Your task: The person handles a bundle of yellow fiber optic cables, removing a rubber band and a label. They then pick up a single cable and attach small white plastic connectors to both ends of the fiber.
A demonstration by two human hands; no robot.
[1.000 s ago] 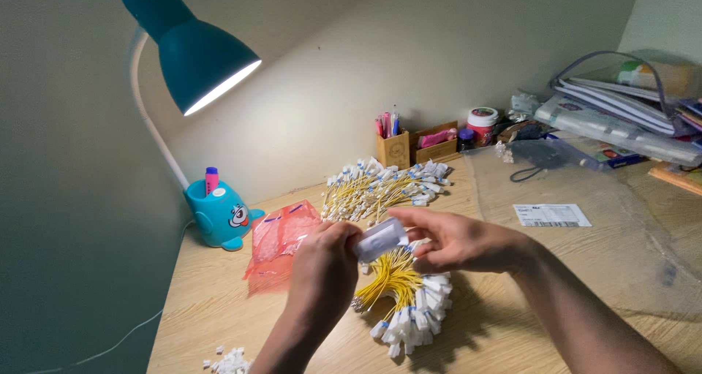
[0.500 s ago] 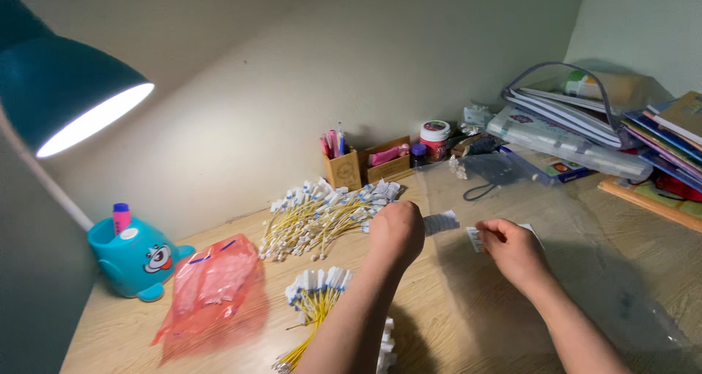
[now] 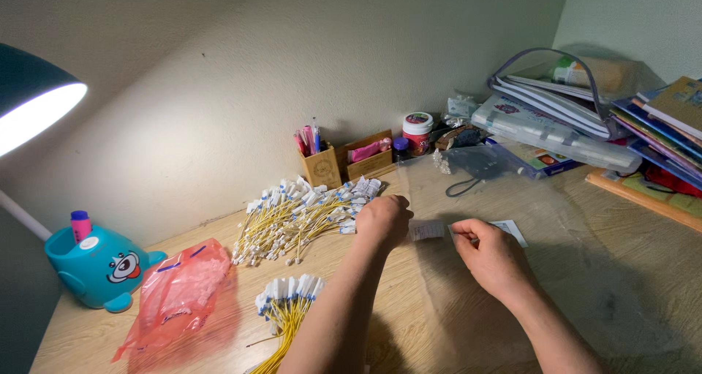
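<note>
Closest to you there's a small bundle of yellow wires (image 3: 287, 304) with white tag ends, fanned out on the wooden surface (image 3: 439, 323), which has a pale grain and looks covered by a clear glossy sheet on the right side. Your left hand (image 3: 382, 223) is curled into a loose fist, knuckles up, and your right hand (image 3: 491, 253) sits just beside it, fingers bent down. Both seem to be pinching the ends of a small white label strip (image 3: 428, 230) stretched flat between them, though I can't tell exactly how tight the grip is. Off to the left lies a crinkly red plastic bag (image 3: 179, 297), and beyond it a teal lamp base (image 3: 99, 264) shaped like a cartoon whale. Just past your left hand there's the big pile of tagged yellow wires (image 3: 300, 217). Against the wall stand a little wooden pen holder (image 3: 322, 165), a white-lidded jar (image 3: 417, 131), and a stack of books and folders (image 3: 585, 118).
</note>
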